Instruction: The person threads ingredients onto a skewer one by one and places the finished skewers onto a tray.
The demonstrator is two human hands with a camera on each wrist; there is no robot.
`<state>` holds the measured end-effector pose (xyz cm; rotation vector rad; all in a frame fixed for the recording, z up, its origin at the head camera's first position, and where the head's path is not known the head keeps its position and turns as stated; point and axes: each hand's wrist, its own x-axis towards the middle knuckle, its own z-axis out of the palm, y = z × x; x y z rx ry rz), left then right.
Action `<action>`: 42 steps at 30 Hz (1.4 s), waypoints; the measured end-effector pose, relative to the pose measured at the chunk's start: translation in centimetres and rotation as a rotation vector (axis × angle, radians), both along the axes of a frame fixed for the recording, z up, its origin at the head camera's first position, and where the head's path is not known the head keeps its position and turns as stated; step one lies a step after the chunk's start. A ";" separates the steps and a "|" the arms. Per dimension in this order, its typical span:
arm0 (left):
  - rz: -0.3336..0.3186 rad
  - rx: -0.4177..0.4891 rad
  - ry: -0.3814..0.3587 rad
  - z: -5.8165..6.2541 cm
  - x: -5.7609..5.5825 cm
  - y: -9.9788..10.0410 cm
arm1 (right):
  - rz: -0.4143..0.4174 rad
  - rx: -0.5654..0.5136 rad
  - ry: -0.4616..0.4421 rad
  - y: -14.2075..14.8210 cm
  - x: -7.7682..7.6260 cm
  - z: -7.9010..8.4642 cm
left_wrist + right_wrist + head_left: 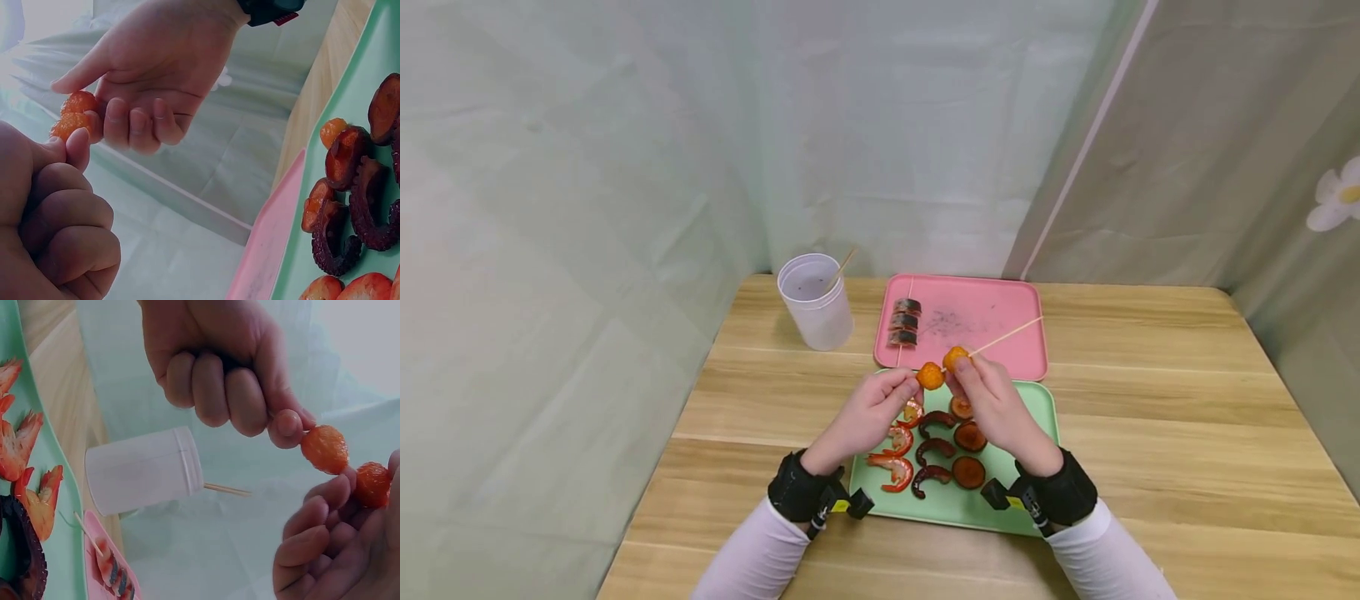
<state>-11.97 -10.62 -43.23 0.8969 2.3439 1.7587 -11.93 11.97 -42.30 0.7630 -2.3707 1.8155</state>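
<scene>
The left hand and right hand meet above the far edge of the green tray. Fingers of the left hand are curled; its thumb and index finger pinch the left orange ball at its outer side. Whether a stick tip also lies between these fingertips cannot be told. The right hand grasps the right orange ball between thumb and fingers.

A wooden skewer extends from the right orange ball, away from the left hand, at an upward slant in the head view. A short length of it shows between the two balls, which sit close together.

The green tray carries three columns of items: shrimp at left, dark curled tentacles in the middle, and brown round pieces at right. The left wrist view also shows a loose orange ball on this tray, beside a brown round piece.

Behind it, the pink tray holds a skewer of three fish pieces along its left side. A white cup stands upright left of the pink tray on the wooden surface. A thin stick projects from its mouth.
</scene>
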 end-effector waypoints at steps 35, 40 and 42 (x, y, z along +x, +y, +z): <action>0.076 0.008 -0.053 -0.3 -0.2 -1.0 | 0.089 0.731 -0.220 9.2 -0.8 -3.7; 0.068 0.009 -0.050 -0.1 -0.4 -0.8 | 0.081 0.763 -0.217 8.8 -0.9 -4.5; 0.066 0.009 -0.049 0.0 -0.5 -0.8 | 0.071 0.765 -0.215 8.8 -1.0 -4.8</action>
